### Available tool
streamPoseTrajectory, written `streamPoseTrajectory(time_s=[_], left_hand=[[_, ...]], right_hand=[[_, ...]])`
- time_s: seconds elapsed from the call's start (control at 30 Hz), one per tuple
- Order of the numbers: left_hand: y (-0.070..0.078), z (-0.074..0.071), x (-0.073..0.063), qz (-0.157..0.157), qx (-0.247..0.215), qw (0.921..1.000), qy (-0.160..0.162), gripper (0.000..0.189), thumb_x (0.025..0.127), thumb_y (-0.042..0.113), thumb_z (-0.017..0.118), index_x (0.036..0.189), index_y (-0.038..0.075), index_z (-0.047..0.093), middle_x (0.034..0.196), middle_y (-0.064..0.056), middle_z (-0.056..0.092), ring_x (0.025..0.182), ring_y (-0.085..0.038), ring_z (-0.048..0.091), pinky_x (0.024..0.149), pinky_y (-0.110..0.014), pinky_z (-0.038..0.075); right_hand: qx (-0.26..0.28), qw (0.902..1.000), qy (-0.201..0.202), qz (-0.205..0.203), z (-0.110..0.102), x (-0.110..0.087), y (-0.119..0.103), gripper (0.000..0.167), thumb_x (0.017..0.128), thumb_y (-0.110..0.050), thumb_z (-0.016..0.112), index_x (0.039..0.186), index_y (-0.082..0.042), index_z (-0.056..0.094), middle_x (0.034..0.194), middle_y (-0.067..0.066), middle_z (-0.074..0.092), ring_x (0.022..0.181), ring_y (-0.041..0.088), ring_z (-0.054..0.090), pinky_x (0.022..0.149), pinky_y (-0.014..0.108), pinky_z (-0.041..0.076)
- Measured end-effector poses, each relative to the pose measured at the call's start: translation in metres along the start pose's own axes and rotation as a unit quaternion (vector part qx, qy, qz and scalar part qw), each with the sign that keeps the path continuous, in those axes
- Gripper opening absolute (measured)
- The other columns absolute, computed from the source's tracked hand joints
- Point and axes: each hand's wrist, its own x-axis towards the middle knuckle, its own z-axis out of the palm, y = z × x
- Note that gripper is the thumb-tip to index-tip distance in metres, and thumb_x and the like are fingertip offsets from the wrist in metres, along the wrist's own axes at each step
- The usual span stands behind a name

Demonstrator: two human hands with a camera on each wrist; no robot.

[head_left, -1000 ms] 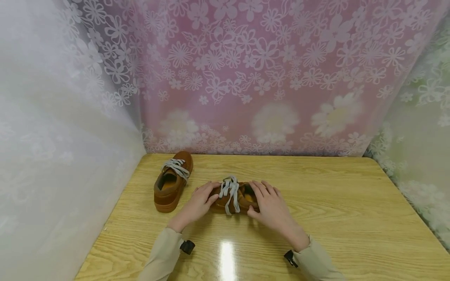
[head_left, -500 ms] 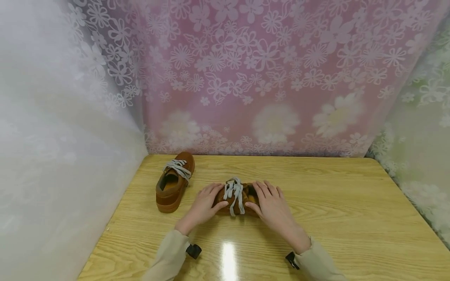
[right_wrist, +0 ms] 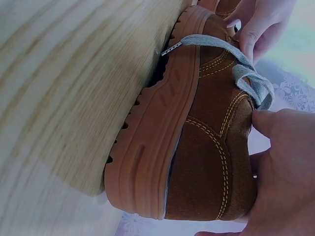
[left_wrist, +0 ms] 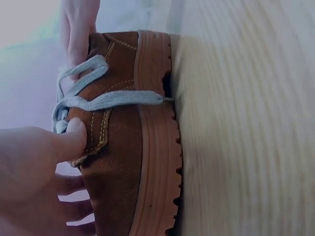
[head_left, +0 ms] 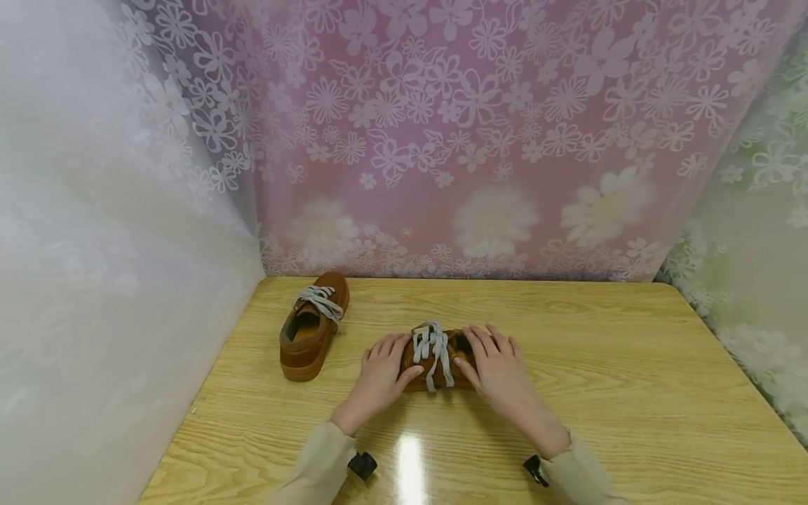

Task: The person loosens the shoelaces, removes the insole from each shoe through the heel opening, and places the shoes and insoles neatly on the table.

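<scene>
Brown lace-up shoe (left_wrist: 123, 135), gripped by left hand (head_left: 377, 382) and right hand (head_left: 503, 377), has moved rightward, farther from the matching shoe (head_left: 320, 331).

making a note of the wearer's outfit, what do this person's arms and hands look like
The left hand and right hand wear no gloves, and no rings are visible. Both sleeves are plain beige, with a small black device beside each.

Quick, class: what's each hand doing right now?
Left hand: holding the nearer brown shoe toward its toe.
Right hand: holding the same shoe toward its heel.
</scene>
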Motion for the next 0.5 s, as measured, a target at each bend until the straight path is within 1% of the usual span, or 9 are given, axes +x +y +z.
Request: streamPoseTrajectory(time_s=[0.13,0.27,0.43,0.5], left_hand=[[0.0039,0.0032,0.0000,0.004,-0.004,1.0000,0.006,0.063,0.102,0.040,0.059,0.152,0.005,0.042,0.150,-0.021,0.045,0.140,-0.042,0.040,0.107,-0.069,0.033],[0.0060,0.0046,-0.0001,0.007,-0.013,0.9998,0.009,0.064,0.102,0.041,0.059,0.152,0.004,0.043,0.150,-0.021,0.045,0.140,-0.042,0.040,0.106,-0.069,0.032],[0.0085,0.0059,0.0000,0.006,-0.017,0.9998,0.008,0.064,0.102,0.041,0.059,0.151,0.003,0.044,0.150,-0.022,0.046,0.139,-0.043,0.041,0.106,-0.070,0.033],[0.0097,0.0059,0.0004,0.002,-0.022,0.9998,0.004,0.065,0.102,0.041,0.060,0.152,0.004,0.042,0.150,-0.022,0.045,0.140,-0.044,0.040,0.106,-0.071,0.032]], right_hand=[[-0.014,0.9999,0.005,0.004,-0.0009,-0.0020,0.0028,0.059,0.100,-0.037,0.064,0.146,-0.003,0.052,0.144,0.018,0.055,0.137,0.045,0.044,0.107,0.068,0.035],[-0.027,0.9996,-0.003,0.013,-0.0012,-0.0036,0.0045,0.058,0.101,-0.038,0.063,0.146,-0.003,0.052,0.145,0.017,0.054,0.137,0.044,0.043,0.109,0.067,0.035],[-0.028,0.9994,-0.011,0.020,-0.0038,-0.0043,0.0053,0.058,0.101,-0.039,0.062,0.146,-0.003,0.052,0.144,0.018,0.054,0.137,0.045,0.044,0.110,0.067,0.034],[-0.027,0.9994,-0.010,0.020,-0.0052,-0.0042,0.0054,0.058,0.101,-0.038,0.063,0.145,-0.002,0.053,0.143,0.019,0.055,0.136,0.046,0.045,0.110,0.067,0.034]])
